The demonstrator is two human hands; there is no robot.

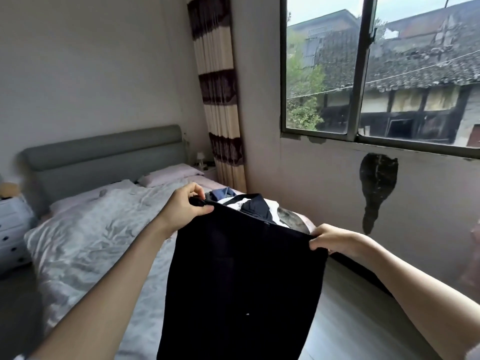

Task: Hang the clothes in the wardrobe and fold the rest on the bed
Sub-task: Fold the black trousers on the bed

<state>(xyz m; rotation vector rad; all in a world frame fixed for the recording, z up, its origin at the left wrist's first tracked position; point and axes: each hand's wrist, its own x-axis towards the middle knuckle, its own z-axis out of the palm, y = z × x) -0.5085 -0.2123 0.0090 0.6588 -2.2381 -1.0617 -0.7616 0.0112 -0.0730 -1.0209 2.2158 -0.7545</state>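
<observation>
Head view, and both arms are out in front over the bed (85,229), a dark garment (233,281) stretched between them and hanging straight down past the bottom of frame. Left hand (189,209), up at about eleven o'clock from the garment's middle, pinches one top corner, thumb and fingers curled round the bunched edge. Right hand (335,240), out at two o'clock and a touch lower, grips the other top corner, fingertips folded over the hem. So the top edge runs taut and slanting from left hand down to right, held clear of the mattress. Just behind that edge, at twelve o'clock, a heap of clothes (249,206) sits on the far side of the bed, blue, white and dark pieces tumbled together. Rumpled pale bedding covers the rest, with pillows (171,175) up against the grey headboard (104,152) at ten o'clock. A white drawer unit (13,227) stands at the bed's left, nine o'clock. Striped curtain (220,100) hangs in the corner at twelve, window (363,68) at one o'clock, tiled roofs beyond the glass.
</observation>
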